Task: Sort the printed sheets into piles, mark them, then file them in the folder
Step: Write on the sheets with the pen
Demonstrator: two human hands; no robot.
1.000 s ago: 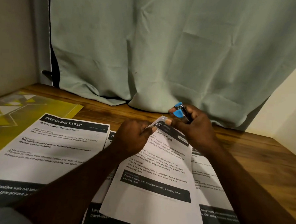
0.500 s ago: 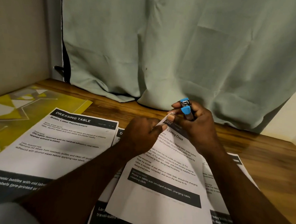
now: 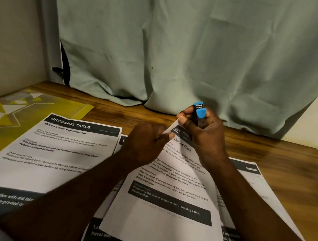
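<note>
On the wooden desk (image 3: 274, 156), left fingers (image 3: 169, 135) pinch the sheet's (image 3: 160, 218) far corner; right fingers (image 3: 182, 120) grip the blue stapler (image 3: 200, 113) upright.

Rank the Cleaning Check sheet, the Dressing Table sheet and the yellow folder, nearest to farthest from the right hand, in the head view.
1. Cleaning Check sheet: top corner against the right hand, which grips a blue stapler.
2. Dressing Table sheet: to its left.
3. Yellow folder: far left, beyond that sheet.

Bare tabletop (image 3: 288, 160) lies open right of the sheets (image 3: 158, 231); curtain (image 3: 176, 47) blocks behind
</note>
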